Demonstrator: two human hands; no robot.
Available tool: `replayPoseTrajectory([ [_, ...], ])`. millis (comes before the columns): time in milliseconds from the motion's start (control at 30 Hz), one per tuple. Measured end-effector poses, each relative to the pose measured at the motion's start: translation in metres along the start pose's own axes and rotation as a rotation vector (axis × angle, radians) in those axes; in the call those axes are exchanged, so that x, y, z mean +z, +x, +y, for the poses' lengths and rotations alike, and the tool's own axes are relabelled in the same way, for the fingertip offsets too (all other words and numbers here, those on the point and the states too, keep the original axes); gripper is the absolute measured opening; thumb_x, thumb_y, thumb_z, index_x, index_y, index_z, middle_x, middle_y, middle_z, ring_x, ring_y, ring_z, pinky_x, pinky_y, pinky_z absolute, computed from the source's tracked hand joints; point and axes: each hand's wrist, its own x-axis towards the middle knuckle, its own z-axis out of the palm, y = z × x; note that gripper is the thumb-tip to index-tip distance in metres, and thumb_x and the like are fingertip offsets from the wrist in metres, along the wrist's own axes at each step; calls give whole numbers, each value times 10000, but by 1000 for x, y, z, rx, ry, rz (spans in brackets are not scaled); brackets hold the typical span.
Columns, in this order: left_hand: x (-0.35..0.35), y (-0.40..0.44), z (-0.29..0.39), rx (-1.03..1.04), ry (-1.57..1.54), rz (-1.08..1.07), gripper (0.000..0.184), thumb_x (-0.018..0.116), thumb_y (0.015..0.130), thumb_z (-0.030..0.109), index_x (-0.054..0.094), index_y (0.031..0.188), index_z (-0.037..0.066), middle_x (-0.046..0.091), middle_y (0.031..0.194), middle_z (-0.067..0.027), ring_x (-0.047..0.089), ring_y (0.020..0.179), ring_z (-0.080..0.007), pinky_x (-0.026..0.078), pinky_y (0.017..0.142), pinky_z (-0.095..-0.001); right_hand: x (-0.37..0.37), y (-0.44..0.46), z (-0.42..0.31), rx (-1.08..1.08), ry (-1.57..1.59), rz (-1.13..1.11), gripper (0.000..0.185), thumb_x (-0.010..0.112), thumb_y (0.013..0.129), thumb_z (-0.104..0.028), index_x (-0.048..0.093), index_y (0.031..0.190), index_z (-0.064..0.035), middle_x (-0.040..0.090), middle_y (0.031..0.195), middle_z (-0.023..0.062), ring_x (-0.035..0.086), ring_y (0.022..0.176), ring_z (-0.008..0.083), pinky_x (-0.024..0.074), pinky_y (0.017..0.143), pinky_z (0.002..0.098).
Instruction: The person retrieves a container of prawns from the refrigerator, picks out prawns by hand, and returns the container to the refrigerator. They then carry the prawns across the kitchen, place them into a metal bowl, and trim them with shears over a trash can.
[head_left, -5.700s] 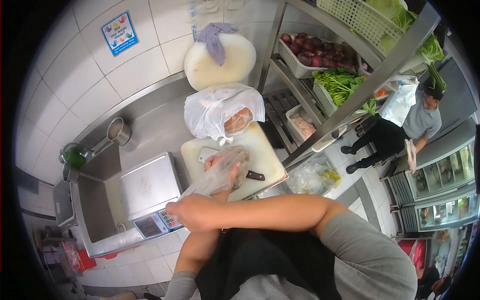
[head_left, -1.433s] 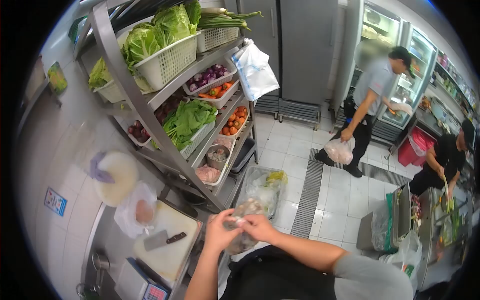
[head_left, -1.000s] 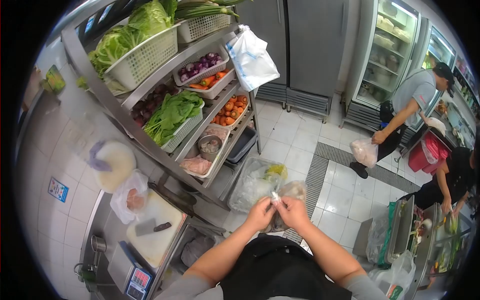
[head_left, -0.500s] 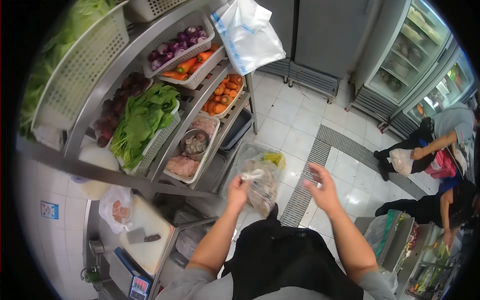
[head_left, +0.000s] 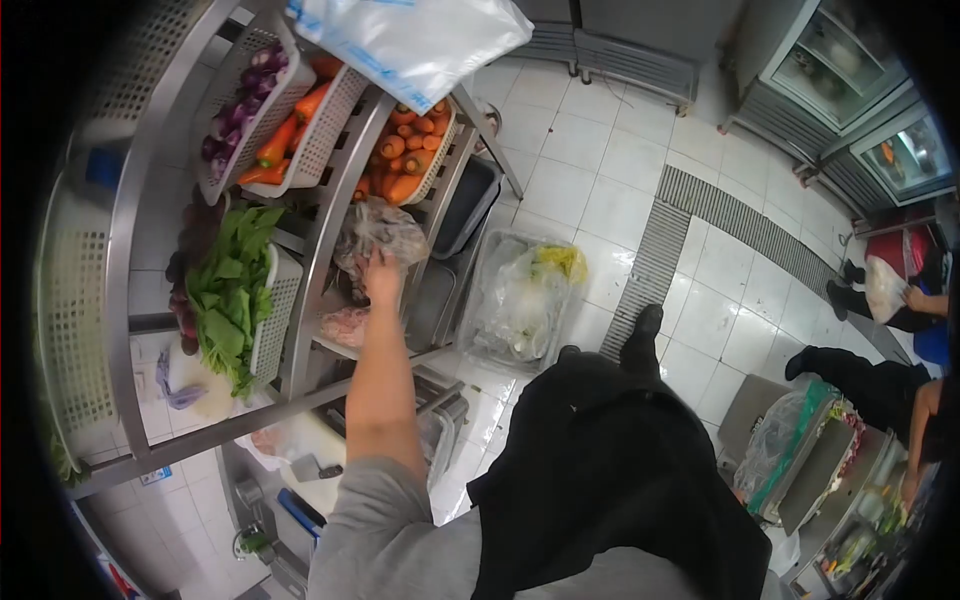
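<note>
"Where is the left hand (head_left: pixel 379 277)?"

"At the metal rack (head_left: pixel 323 250), touching the near side of a clear bag (head_left: pixel 384 228) with something greyish-brown inside."

"And how is the arm held?"

"It reaches out ahead of the body, nearly straight. The elbow is only slightly bent, and the grey sleeve (head_left: pixel 375 500) stops around it. The forearm (head_left: pixel 380 350) runs up to the bag, fingertips pointing away from the wearer."

"Are the fingers clenched?"

"Not in a fist. They lie a little apart against the plastic. Whether they grip it or merely rest on it, I cannot tell."

"Where exactly is the bag?"

"At a lower level of the rack, between the orange carrots (head_left: pixel 408 155) and some pink meat (head_left: pixel 344 326). Leafy greens (head_left: pixel 228 290) sit to the left of it, and a clear tub (head_left: pixel 474 305) is on the floor to the right."

"What about the right hand?"

"It is out of view, so I cannot tell how its fingers are."
</note>
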Motion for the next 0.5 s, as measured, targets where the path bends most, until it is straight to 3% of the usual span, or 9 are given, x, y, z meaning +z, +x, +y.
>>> replayPoseTrajectory([
  [67,2,-4,19,-208,418,-248,702,640,977,380,394,1597,161,178,1697,-243,155,1570,-435,229,1223,-614,-6,18,4,-44,-49,-68,506,670,897,-416,708,1190,-5,741,1049,199,701,1014,398,554,845,465],
  [100,3,0,19,-260,385,-284,758,641,962,443,354,1618,194,70,1722,-214,99,1575,-456,203,1200,-684,-14,35,4,-78,-73,-86,505,665,902,-416,704,1197,-7,742,1039,194,703,1002,397,555,831,467],
  [267,11,-20,46,-384,444,-183,834,697,921,418,315,1625,186,89,1683,-313,127,1561,-482,204,1206,-664,-91,160,13,-353,-228,-2,501,643,931,-414,684,1235,-18,745,993,172,710,943,391,560,761,475],
  [333,21,-42,60,-436,427,-85,876,726,899,400,297,1628,173,87,1667,-349,137,1552,-500,208,1207,-657,-127,249,31,-734,-474,218,500,634,942,-413,676,1250,-22,746,975,162,713,920,389,562,733,479],
  [367,32,-58,53,-389,369,-4,908,751,876,375,292,1622,135,112,1646,-378,153,1539,-518,219,1208,-642,-146,301,43,-945,-590,437,499,629,948,-413,671,1257,-24,747,966,158,714,908,388,563,719,481],
  [400,45,-76,42,-342,312,78,940,776,853,350,287,1616,97,137,1624,-407,169,1526,-537,230,1209,-627,-194,310,3,-594,-90,195,460,636,953,-353,657,1274,-24,731,919,139,698,823,321,548,648,430],
  [433,61,-102,32,-296,335,99,948,781,845,330,286,1608,62,164,1614,-408,185,1515,-547,236,1211,-616,-245,318,-42,-224,449,150,427,644,958,-293,642,1290,-25,715,872,120,682,739,253,534,578,379],
  [467,77,-131,29,-249,356,122,956,787,837,311,285,1600,27,190,1605,-410,202,1504,-557,241,1212,-605,-300,311,-88,-199,360,203,356,660,945,-209,659,1252,-27,684,825,81,619,663,144,481,510,287],
  [500,86,-160,38,-246,294,81,958,788,835,314,286,1596,18,216,1591,-413,222,1495,-557,245,1210,-607,-338,318,-123,-134,417,258,349,661,955,-216,660,1249,-28,687,858,72,631,687,145,479,520,279],
])
